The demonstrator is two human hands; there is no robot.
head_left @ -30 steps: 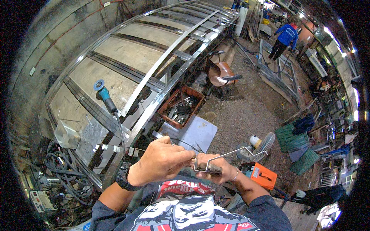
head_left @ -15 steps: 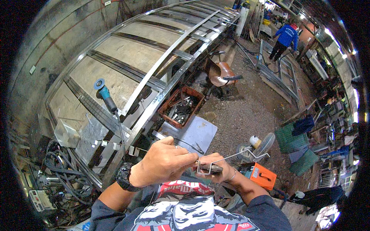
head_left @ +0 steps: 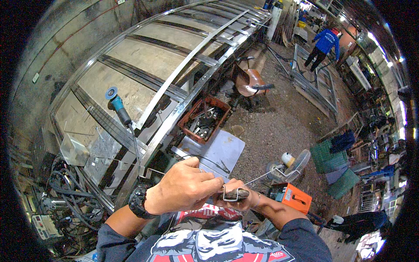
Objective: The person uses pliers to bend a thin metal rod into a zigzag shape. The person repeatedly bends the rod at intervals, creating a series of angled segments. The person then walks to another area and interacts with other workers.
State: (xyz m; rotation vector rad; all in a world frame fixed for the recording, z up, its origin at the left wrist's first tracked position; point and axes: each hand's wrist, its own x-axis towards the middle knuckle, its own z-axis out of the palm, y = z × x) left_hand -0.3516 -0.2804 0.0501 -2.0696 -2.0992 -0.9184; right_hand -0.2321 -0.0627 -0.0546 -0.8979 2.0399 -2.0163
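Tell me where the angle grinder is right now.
The angle grinder lies left of centre in the head view, on the metal frame, beyond the left hand.

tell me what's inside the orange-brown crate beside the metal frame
The crate holds a jumble of loose metal-looking pieces, some pale, some dark. They cover much of its bottom, so whatever lies beneath them can't be seen.
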